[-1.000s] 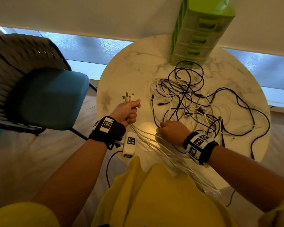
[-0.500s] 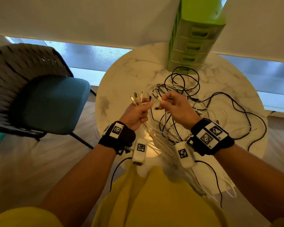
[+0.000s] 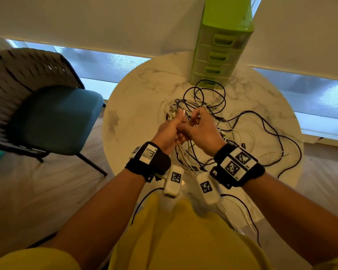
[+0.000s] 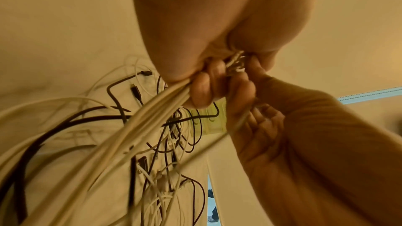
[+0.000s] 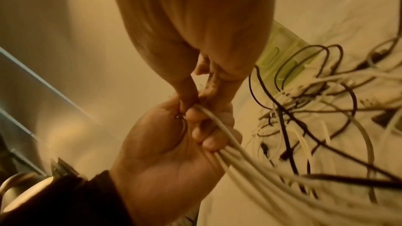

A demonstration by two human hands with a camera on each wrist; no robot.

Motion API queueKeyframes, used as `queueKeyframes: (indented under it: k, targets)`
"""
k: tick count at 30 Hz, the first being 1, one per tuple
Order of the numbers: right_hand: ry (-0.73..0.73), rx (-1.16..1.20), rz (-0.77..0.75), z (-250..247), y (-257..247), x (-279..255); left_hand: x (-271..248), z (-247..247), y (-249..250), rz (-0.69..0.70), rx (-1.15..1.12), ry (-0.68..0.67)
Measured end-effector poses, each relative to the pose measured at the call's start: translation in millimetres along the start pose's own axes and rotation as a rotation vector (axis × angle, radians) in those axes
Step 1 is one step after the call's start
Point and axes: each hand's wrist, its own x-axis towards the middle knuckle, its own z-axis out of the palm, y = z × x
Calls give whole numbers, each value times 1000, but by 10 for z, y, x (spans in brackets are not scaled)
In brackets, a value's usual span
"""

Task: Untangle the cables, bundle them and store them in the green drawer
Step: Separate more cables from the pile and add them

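**White cables bunched in the left fist, right hand picking at the plug ends**

So the white cables (image 3: 185, 158) are gathered in a bunch and the left hand (image 3: 167, 133) has its fingers wrapped tight around them, just below the plugs (image 3: 173, 115), which poke out the top of the fist. The bunch trails down off the near edge of the table (image 3: 137, 98) toward the person's lap. The right hand (image 3: 201, 129) is pressed right up against the left one, thumb and fingers pinching at the cable ends up by the plugs; from the wrist views you can see its fingertips (image 5: 191, 95) digging into that same bunch.

Behind the hands there's the rest of the tangle (image 3: 232, 123), black and white cables looped over each other on the marble top. The green drawers (image 3: 220, 49) stand at the far edge, all shut, with 1 black loop lying right at the base.

A blue chair (image 3: 53, 117) sits off to the left of the table.
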Motion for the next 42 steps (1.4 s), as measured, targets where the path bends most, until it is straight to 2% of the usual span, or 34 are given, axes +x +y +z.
queueKeyframes:
  k: [2, 4, 7, 11, 16, 22, 26, 31, 38, 40, 42]
  targets:
    - [-76, -137, 25, -111, -51, -14, 9, -8, -23, 20, -55, 10]
    - [-225, -240, 127, -259, -101, -20, 7, -28, -11, 28, -138, 17]
    - [-401, -375, 210, -462, -182, -16, -37, -21, 4, 32, -139, -35]
    - [-337, -357, 107, -545, -358, 37, -114, 76, -50, 79, -97, -108]
    - [-387, -510, -143, -519, -420, 94, -166, 195, -62, 115, 76, -139]
    - [-400, -806, -355, -517, -365, 109, -123, 251, -64, 21, 73, -97]
    - [-387, -900, -425, -548, -290, 100, -131, 260, -49, -41, 58, -107]
    - [-378, -961, -456, -522, -259, 65, -117, 279, -54, -22, 110, -81]
    - [-333, -786, -385, -549, -302, 7, -86, 333, 14, -13, 18, -82]
    - [-368, -664, -272, -599, -263, -50, -25, 264, 86, 1, -112, -79]
    - [-422, -688, -138, -752, -210, -102, 45, 177, 225, 56, -251, -51]
